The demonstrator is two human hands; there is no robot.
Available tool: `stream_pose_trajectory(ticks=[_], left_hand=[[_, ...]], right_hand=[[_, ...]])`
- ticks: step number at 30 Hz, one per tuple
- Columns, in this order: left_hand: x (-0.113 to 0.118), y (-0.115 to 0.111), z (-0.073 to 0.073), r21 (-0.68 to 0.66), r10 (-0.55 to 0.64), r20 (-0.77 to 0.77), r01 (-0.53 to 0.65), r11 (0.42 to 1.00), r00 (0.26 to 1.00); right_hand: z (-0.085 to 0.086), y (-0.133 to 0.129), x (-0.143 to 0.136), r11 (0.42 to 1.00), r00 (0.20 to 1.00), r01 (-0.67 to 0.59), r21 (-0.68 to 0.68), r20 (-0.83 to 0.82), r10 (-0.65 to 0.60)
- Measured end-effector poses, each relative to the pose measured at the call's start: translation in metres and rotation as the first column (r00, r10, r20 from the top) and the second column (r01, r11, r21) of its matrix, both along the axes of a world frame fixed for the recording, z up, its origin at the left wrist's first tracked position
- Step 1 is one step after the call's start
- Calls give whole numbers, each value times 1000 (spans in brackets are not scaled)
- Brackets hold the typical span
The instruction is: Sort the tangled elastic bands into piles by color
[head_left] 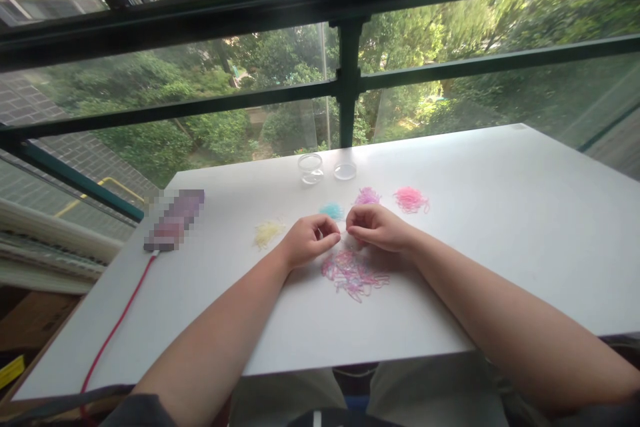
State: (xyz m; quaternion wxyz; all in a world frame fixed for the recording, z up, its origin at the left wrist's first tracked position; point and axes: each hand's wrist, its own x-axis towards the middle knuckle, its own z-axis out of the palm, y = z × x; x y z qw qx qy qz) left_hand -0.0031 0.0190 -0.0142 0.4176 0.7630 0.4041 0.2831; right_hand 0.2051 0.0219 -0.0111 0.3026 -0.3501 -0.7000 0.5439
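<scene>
Mixed elastic bands (345, 267) lie just nearside of left hand (307, 241) and right hand (383, 227), nearer the left, slanting rightward; fingers curled, whether pinching I cannot tell.

The worktop (500, 213) is smooth, with a soft shine at its far edge. The 2 clear round pieces (345, 171) look of glossy plastic. The loose bands (353, 271) look rubbery. The window frame (349, 80) seems painted metal, slightly glossy.
</scene>
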Motion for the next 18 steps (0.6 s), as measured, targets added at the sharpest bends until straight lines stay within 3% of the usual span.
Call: stream_pose_trajectory(ticks=[7, 18], left_hand=[[1, -1, 1, 13, 6, -6, -6, 1000, 1000], [1, -2, 2, 6, -10, -23, 10, 1000, 1000]], right_hand=[[0, -1, 1, 996, 994, -87, 20, -68, 88], [0, -2, -2, 999, 999, -23, 28, 33, 23]])
